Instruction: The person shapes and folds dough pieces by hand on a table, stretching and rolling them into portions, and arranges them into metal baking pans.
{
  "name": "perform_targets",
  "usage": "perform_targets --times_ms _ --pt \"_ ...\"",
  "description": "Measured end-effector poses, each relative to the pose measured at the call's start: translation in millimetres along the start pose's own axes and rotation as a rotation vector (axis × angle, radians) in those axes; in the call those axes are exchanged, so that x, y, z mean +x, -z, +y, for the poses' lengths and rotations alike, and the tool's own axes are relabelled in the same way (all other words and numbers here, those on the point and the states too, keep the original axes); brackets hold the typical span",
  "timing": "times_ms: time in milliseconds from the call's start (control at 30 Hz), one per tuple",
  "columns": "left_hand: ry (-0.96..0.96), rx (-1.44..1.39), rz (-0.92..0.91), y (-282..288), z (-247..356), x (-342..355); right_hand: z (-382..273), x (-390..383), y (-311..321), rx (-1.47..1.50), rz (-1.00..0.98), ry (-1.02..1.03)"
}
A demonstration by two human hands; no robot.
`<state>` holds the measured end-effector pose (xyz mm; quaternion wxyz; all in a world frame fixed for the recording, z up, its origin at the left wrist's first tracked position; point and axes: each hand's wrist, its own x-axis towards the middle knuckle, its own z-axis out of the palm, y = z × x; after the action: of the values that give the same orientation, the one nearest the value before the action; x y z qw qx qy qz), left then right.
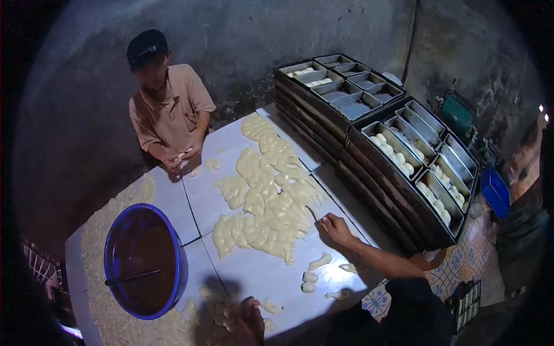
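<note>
A broad, lumpy sheet of pale dough (259,236) lies across the white tiled table (208,138). At its right edge my right hand (337,230) is closed on a thin metal scraper (314,214), whose blade touches the dough. My left hand (245,317) is low at the table's near edge, fingers loosely bent and apart, beside scattered dough scraps (271,305). Small dough rolls (309,282) and a few torn pieces lie left and below my right arm.
A co-worker (170,109) stands opposite, handling a small dough piece. A blue basin (144,300) of brown liquid with a stick sits left. Stacked metal pans (375,190), some holding dough balls, line the right. Beyond are a blue crate (493,190) and a floor rack (467,303).
</note>
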<state>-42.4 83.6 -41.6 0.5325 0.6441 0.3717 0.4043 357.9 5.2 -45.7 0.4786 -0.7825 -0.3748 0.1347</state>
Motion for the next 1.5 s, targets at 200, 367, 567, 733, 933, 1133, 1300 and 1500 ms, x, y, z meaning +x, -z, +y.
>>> perform_targets --times_ms 200,367,567,733,933,1133,1300,1500 --pt "0.257 -0.046 0.035 14.8 -31.4 -19.2 -76.7 -101.3 62.6 0.604 0.008 -0.355" --pt "0.124 -0.092 -0.277 -48.2 13.1 -26.0 -127.3 -154.5 18.2 0.773 -0.029 -0.144" --pt "0.61 -0.972 -0.54 -82.5 48.9 -19.2 -155.0 -201.7 -40.6 0.117 -0.49 0.392" --pt "0.592 -0.906 0.034 -68.4 66.8 -18.9 -110.8 -145.6 21.1 -0.001 -0.105 0.141" --pt "0.506 -0.936 0.044 3.8 20.9 28.0 6.5 -89.1 66.2 -0.518 0.021 0.014" --pt "0.321 -0.572 0.052 -0.2 12.6 43.2 11.7 -56.7 64.9 -0.005 0.025 -0.157" --pt "0.425 -0.52 0.071 -7.8 -4.2 48.8 -27.0 6.9 64.0 0.67 0.078 -0.356" --pt "0.48 -0.479 0.078 -9.5 -12.3 52.6 -36.1 87.6 56.0 0.565 0.268 -0.172"
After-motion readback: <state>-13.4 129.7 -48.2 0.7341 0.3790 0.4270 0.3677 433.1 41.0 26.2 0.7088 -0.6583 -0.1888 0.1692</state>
